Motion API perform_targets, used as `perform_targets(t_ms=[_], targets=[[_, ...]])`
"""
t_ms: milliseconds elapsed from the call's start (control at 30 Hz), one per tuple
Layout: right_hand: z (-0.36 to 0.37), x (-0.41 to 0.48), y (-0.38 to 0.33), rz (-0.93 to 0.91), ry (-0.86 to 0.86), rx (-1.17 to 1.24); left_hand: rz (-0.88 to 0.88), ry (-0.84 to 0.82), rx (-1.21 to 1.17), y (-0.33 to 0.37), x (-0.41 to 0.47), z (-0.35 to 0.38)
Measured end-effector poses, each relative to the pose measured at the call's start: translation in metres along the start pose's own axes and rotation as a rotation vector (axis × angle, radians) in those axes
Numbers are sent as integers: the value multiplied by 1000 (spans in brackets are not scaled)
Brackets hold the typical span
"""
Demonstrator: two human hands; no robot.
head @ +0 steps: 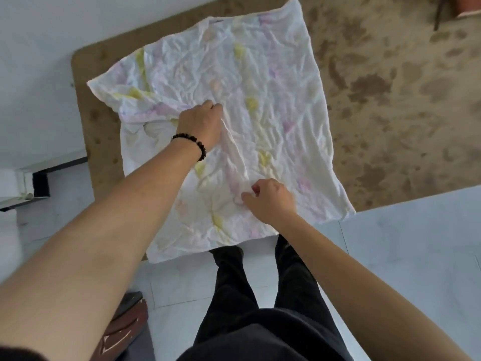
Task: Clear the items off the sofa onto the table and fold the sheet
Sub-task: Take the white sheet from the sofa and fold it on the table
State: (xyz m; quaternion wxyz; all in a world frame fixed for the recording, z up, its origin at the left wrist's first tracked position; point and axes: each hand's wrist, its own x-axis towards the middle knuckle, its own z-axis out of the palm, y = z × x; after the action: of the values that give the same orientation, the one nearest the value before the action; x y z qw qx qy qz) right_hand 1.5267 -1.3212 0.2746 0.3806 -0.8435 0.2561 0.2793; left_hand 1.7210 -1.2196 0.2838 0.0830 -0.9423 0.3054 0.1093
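Observation:
A crumpled white sheet (281,82) with faint yellow and pink marks lies spread over the brown patterned sofa seat (390,100). Its left part is folded over and bunched. My left hand (201,123), with a dark bead bracelet on the wrist, pinches a raised ridge of the sheet near the middle. Closer to me, my right hand (268,199) pinches the same ridge at its near end. The ridge of cloth runs between the two hands. The sheet's near edge hangs over the sofa's front above my legs.
A white tiled floor (169,282) lies under my dark trousers. A pale surface (416,243) fills the right foreground. A brown wooden object (125,332) sits at lower left. White wall and a dark-edged ledge (39,183) are at the left.

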Motion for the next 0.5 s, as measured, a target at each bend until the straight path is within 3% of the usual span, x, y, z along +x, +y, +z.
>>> perform_targets(t_ms=[100, 200, 333, 500], targets=[[-15, -14, 13, -32, -27, 316, 44, 186, -75, 13, 3, -7], [-34, -27, 34, -28, -18, 477, 115, 247, -136, 33, 20, -20], [-55, -26, 64, 42, 211, 495, 268, 235, -121, 71, 62, -20], [-77, -6, 92, 91, 410, 403, 269, 251, -37, 125, 116, -10]])
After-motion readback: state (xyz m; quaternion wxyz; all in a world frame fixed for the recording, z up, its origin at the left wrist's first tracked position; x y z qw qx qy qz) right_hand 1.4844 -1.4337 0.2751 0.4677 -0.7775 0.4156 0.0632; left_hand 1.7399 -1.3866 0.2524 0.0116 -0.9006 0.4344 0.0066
